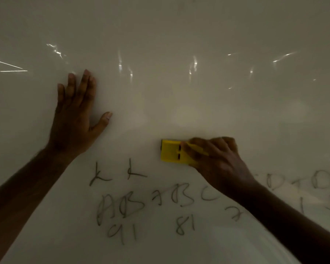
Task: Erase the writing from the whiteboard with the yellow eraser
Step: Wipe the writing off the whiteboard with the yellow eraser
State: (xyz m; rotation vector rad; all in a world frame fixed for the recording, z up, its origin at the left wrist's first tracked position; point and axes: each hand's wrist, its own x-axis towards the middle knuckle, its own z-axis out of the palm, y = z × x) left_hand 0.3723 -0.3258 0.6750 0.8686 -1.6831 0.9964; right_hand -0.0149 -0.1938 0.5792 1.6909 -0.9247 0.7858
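Note:
A whiteboard [179,101] fills the whole head view. Its upper part carries no marks. Dark handwritten letters and numbers [133,202] run across its lower part, some of them smeared at the right. My right hand [215,159] grips a yellow eraser [171,151] and presses it flat on the board just above the writing. The hand covers the eraser's right end. My left hand [76,115] lies flat on the board at the upper left, fingers spread, holding nothing.
Bright reflections of light [194,63] streak across the upper board. More faint letters [322,180] sit at the right edge, beyond my right forearm. The scene is dim.

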